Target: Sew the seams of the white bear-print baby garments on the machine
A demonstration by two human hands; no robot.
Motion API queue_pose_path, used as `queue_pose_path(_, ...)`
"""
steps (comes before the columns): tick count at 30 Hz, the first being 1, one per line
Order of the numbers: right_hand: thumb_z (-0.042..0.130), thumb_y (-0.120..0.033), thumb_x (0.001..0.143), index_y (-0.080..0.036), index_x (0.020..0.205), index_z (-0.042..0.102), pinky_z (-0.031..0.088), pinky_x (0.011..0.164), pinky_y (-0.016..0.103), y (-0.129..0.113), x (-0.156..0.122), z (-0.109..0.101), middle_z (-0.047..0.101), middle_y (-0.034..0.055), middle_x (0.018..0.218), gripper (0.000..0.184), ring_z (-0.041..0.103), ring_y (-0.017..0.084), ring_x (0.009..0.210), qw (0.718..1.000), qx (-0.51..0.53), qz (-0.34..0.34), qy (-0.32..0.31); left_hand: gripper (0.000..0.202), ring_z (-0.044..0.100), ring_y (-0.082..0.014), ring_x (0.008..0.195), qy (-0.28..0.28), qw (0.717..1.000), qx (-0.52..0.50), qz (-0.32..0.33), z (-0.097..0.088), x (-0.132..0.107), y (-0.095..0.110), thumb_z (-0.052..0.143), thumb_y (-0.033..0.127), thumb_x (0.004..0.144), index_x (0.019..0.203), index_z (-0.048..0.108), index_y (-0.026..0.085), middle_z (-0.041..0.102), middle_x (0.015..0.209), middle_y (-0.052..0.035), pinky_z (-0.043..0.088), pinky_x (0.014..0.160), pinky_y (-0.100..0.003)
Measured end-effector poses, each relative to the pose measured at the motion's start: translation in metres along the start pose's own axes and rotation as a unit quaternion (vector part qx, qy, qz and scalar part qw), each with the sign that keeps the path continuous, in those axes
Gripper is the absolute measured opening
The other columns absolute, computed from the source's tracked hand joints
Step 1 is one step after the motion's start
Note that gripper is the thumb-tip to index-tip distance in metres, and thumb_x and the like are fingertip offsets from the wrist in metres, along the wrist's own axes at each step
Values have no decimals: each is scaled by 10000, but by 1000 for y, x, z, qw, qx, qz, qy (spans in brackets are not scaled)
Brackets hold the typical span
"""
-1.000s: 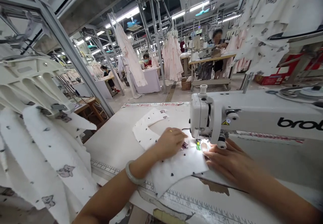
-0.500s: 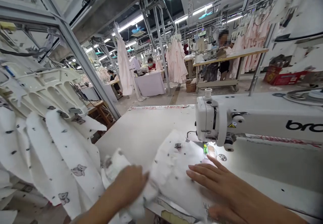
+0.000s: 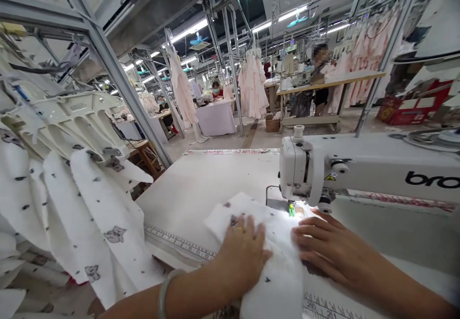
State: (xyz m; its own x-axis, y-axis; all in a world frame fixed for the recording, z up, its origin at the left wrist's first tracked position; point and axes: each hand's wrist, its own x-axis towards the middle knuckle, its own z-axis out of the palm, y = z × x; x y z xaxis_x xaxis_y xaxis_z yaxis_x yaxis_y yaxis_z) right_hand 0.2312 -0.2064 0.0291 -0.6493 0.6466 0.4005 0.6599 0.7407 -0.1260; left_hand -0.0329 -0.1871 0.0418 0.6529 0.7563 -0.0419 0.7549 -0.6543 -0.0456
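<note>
A white fabric piece [image 3: 276,271] with small dark prints lies on the sewing table [image 3: 201,189], its far edge by the needle of a white sewing machine [image 3: 359,170]. My left hand [image 3: 244,254] lies flat on the fabric with its fingers spread. My right hand [image 3: 330,249] rests on the fabric's right side, just in front of the presser foot [image 3: 292,210], fingers stretched out. A bangle [image 3: 163,292] circles my left wrist.
A rack [image 3: 68,122] at the left holds several white printed fabric pieces [image 3: 89,213]. A ruler strip [image 3: 183,244] runs along the table's near edge. Other people sit at sewing tables [image 3: 323,82] in the background, among hanging pale garments [image 3: 253,89].
The sewn piece was pulled off the table to the left and gathered up. A fabric piece now lies at the needle, with both hands flat on it.
</note>
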Motion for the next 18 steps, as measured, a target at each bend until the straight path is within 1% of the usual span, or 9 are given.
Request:
queue_pose_path(2, 570, -384, 1017, -275, 1168, 687, 429, 1051, 473, 2, 0, 0, 749, 28, 1153, 220, 674, 237, 1058, 1000, -18, -9, -1, 577, 571, -454, 1276, -26, 995, 32, -96, -2, -4, 4, 462, 428, 1036, 1476, 473, 53, 511, 1453, -308, 529, 961, -598)
queue_pose_path(3, 569, -388, 1018, -279, 1185, 679, 426, 1046, 475, 2, 1, 0, 745, 24, 1173, 227, 668, 239, 1065, 1000, -24, -12, -4, 576, 604, -442, 1228, -26, 994, 34, -104, -5, -5, 3, 498, 439, 1020, 1442, 507, 47, 564, 1393, -299, 548, 933, -576)
queue_pose_path(4, 571, -393, 1017, -283, 1197, 674, 419, 1049, 479, 2, 1, 1, 741, 18, 1190, 235, 662, 241, 1073, 999, -28, -15, -5, 569, 619, -421, 1200, -14, 996, 32, -86, -10, -5, 1, 532, 449, 1004, 1414, 530, 54, 607, 1341, -273, 551, 933, -558)
queue_pose_path(6, 579, -400, 1012, -290, 1183, 677, 405, 1056, 487, 1, 3, 3, 741, 7, 1193, 226, 660, 244, 1073, 999, -28, -15, -2, 560, 583, -383, 1258, 28, 999, 20, 3, -18, 2, -6, 575, 454, 985, 1403, 530, 83, 626, 1331, -220, 515, 1016, -539)
queue_pose_path(8, 573, -394, 1013, -297, 1142, 690, 415, 1036, 477, 1, 3, 4, 751, -2, 1147, 199, 671, 236, 1033, 1000, -19, -9, 2, 574, 449, -354, 1418, 55, 991, -2, 120, -20, 13, -18, 563, 451, 997, 1454, 473, 117, 532, 1481, -189, 401, 1151, -552)
queue_pose_path(10, 569, -390, 1013, -297, 1104, 702, 441, 999, 453, 2, 1, 4, 758, -2, 1095, 186, 682, 227, 993, 1000, -14, 1, 7, 615, 302, -325, 1523, 44, 975, -48, 213, -16, 25, -28, 527, 498, 1008, 1504, 415, 153, 401, 1603, -156, 286, 1225, -568)
queue_pose_path(11, 569, -390, 1010, -295, 1094, 706, 454, 977, 441, 3, 0, 4, 759, 3, 1079, 187, 686, 225, 980, 1000, -15, 6, 11, 647, 263, -320, 1542, 29, 967, -76, 241, -13, 30, -32, 513, 533, 1005, 1524, 392, 165, 360, 1629, -148, 254, 1237, -577)
queue_pose_path(15, 557, -385, 1010, -288, 1104, 712, 475, 943, 434, 9, -5, 6, 759, 21, 1114, 206, 703, 237, 999, 998, -43, 26, 33, 739, 294, -334, 1531, 7, 950, -153, 273, -2, 35, -35, 530, 602, 970, 1558, 352, 191, 370, 1625, -147, 234, 1240, -574)
queue_pose_path(18, 567, -393, 1006, -301, 1214, 688, 462, 981, 437, 12, -6, 8, 740, 16, 1214, 258, 694, 244, 1082, 998, -46, 37, 20, 753, 301, -345, 1526, 13, 947, -161, 276, 0, 33, -31, 552, 604, 953, 1558, 353, 202, 385, 1618, -140, 222, 1239, -590)
